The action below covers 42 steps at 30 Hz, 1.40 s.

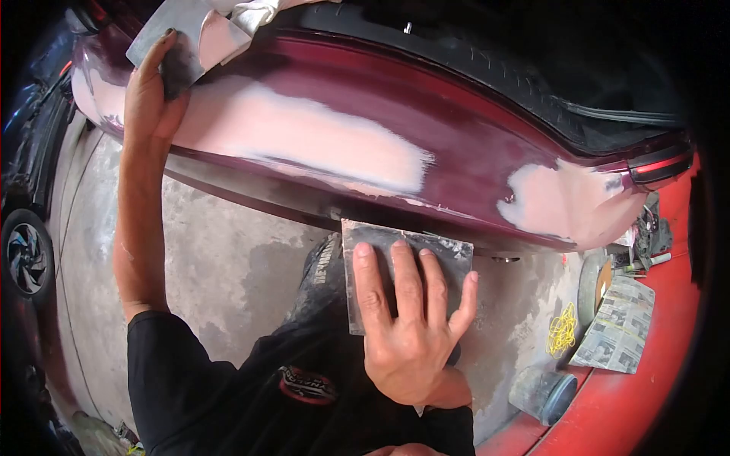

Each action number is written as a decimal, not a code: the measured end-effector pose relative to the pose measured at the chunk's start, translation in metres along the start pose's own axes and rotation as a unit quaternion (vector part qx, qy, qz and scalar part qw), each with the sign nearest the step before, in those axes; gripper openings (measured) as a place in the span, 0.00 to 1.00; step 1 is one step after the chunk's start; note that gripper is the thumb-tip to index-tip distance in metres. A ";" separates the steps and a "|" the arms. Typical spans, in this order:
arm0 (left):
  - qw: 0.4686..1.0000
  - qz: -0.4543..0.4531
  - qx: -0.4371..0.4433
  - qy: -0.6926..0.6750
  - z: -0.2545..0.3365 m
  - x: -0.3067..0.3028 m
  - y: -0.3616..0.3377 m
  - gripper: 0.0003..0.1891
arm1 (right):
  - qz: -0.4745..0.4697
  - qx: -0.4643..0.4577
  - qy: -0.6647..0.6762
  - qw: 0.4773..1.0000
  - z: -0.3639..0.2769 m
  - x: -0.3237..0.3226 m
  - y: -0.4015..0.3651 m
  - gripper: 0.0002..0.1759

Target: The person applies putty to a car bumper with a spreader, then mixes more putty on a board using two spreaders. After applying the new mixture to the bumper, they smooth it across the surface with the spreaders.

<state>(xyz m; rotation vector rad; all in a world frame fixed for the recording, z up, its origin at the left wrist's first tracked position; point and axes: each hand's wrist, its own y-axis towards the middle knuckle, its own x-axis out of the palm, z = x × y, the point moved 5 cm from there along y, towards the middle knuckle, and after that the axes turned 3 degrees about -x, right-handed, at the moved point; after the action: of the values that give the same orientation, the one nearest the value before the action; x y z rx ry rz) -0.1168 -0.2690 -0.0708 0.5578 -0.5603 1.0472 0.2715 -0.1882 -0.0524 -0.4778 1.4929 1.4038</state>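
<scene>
My left hand (160,87) grips a flat grey plate (156,34) with pink filler (220,38) on it, at the upper left above the bumper. My right hand (411,311) is pressed over a dark, squarish sheet or pad (372,232), its fingers spread along the surface and the thumb side hidden. This pad is just below the lower edge of a maroon car bumper (464,167). Broad pale pink patches (304,137) cover the bumper's middle, and another patch (563,197) lies at its right end.
Crumpled white cloth (258,14) is beside the plate. At the right are a red surface (631,403), newspaper (620,323), yellow string (561,330) and a container (544,395). A car wheel (26,251) shows at the far left, above the concrete floor (220,266).
</scene>
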 end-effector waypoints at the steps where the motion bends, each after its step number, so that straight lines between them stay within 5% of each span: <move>1: 1.000 -0.023 -0.002 -0.007 -0.002 -0.005 0.005 0.07 | -0.014 -0.012 0.040 0.999 0.001 0.000 0.001 0.22; 3: 0.997 -0.069 -0.004 -0.017 -0.001 -0.010 0.011 0.10 | -0.039 -0.038 0.122 0.991 0.003 0.000 0.001 0.24; 6: 0.998 0.003 0.019 0.054 0.011 -0.026 0.003 0.13 | -0.064 -0.113 0.325 0.937 0.002 0.003 0.006 0.26; 10: 0.977 -0.010 0.047 0.209 -0.009 -0.073 -0.008 0.15 | 0.076 -0.116 0.520 0.843 0.005 -0.040 0.013 0.14; 12: 0.953 -0.003 0.067 0.295 -0.036 -0.086 -0.028 0.16 | 0.114 -0.266 0.528 0.799 0.016 -0.059 0.006 0.15; 14: 0.927 0.017 0.079 0.366 -0.044 -0.115 -0.055 0.17 | -0.083 -0.248 0.472 0.842 -0.010 -0.071 0.033 0.24; 15: 0.915 0.029 0.081 0.394 -0.047 -0.130 -0.067 0.17 | -0.094 -0.257 0.461 0.844 -0.021 -0.075 0.040 0.23; 21: 0.861 0.063 0.047 0.503 -0.083 -0.199 -0.095 0.21 | 0.139 -0.134 0.417 0.888 0.002 -0.085 -0.003 0.22; 24: 0.851 0.088 0.056 0.515 -0.081 -0.183 -0.109 0.22 | 0.225 -0.038 0.364 0.903 0.025 -0.093 -0.035 0.22; 28: 0.838 0.098 0.064 0.533 -0.086 -0.208 -0.092 0.25 | 0.204 0.017 0.283 0.937 0.092 -0.087 -0.094 0.23; 30: 0.855 0.051 0.072 0.511 -0.099 -0.173 -0.101 0.26 | 0.089 0.033 0.274 0.957 0.116 -0.067 -0.125 0.22; 33: 0.916 -0.162 -0.093 0.355 -0.174 -0.089 -0.168 0.27 | 0.065 0.143 0.300 0.941 0.146 -0.046 -0.171 0.22; 34: 0.864 -0.329 -0.201 0.323 -0.194 -0.022 -0.224 0.21 | 0.075 0.200 0.310 0.926 0.153 -0.045 -0.189 0.23; 35: 0.831 -0.340 -0.225 0.380 -0.216 0.021 -0.263 0.19 | 0.084 0.255 0.319 0.909 0.162 -0.044 -0.206 0.24; 36: 0.853 -0.329 -0.268 0.303 -0.241 0.056 -0.297 0.15 | 0.092 0.317 0.320 0.888 0.172 -0.042 -0.223 0.24; 37: 0.788 -0.399 -0.319 0.344 -0.269 0.064 -0.310 0.08 | 0.099 0.380 0.321 0.862 0.180 -0.036 -0.241 0.24; 38: 0.786 -0.375 -0.336 0.358 -0.302 0.054 -0.327 0.05 | 0.162 0.423 0.313 0.835 0.191 -0.021 -0.264 0.25; 40: 0.840 -0.180 -0.495 0.130 -0.335 0.094 -0.369 0.14 | 0.244 0.505 0.349 0.750 0.199 0.014 -0.305 0.25; 42: 0.800 -0.191 -0.569 0.019 -0.353 0.129 -0.386 0.17 | 0.266 0.533 0.413 0.689 0.191 0.039 -0.322 0.24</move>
<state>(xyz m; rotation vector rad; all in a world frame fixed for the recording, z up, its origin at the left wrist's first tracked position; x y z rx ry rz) 0.3403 -0.1037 -0.3033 -0.4225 -0.8773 0.1974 0.5905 -0.0821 -0.2209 0.1622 3.0386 0.3697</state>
